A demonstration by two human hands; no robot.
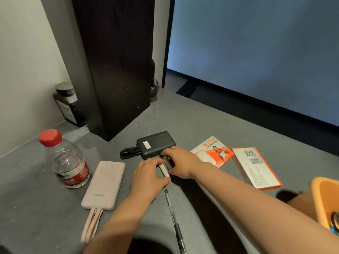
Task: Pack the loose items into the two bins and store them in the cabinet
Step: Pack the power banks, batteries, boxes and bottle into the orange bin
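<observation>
On the grey countertop [192, 121], my left hand [148, 176] and my right hand [180, 162] meet over two small items. The left grips a small white device [164, 171]; the right closes on a small dark device [167, 160] beside it. Just behind them lies a black power bank [156, 143] with a looped cord. A pink power bank [104, 185] with pink cables lies to the left. A pen [173, 215] lies below my hands. An orange bin [328, 200] sits at the right edge, holding a few things.
A clear water bottle [67, 160] with a red cap stands at the left. Two orange-and-white boxes [213, 151] [256, 166] lie at the right. A dark wooden cabinet panel [117, 66] rises behind, with a dark jar [68, 105] beside it and a big screen [256, 52] at the right.
</observation>
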